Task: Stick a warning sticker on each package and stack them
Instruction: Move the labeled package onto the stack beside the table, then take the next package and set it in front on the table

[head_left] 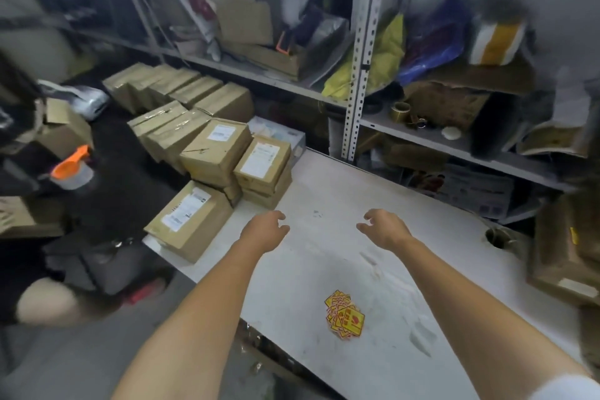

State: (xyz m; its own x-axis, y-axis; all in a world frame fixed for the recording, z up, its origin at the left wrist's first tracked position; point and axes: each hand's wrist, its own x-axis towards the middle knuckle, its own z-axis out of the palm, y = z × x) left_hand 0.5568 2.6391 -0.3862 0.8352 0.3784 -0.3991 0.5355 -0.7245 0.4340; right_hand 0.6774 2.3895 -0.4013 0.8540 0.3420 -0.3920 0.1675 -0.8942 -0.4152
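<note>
Several brown cardboard packages with white labels stand at the table's far left corner: one flat near the edge (190, 219), one stack (217, 151) and another stack (263, 167) beside it. More packages (177, 91) lie in rows behind them. A loose pile of yellow-and-red warning stickers (344, 315) lies on the white table (324, 256) near me. My left hand (264, 230) and my right hand (384, 227) hover over the tabletop with fingers loosely curled, holding nothing, both a short way right of the packages.
Metal shelving (360, 52) full of bags, boxes and tape rolls runs behind the table. An open cardboard box (565, 256) stands at the right edge, beside a cable hole (496, 237) in the tabletop. A bottle with an orange cap (73, 169) and a seated person are at the left.
</note>
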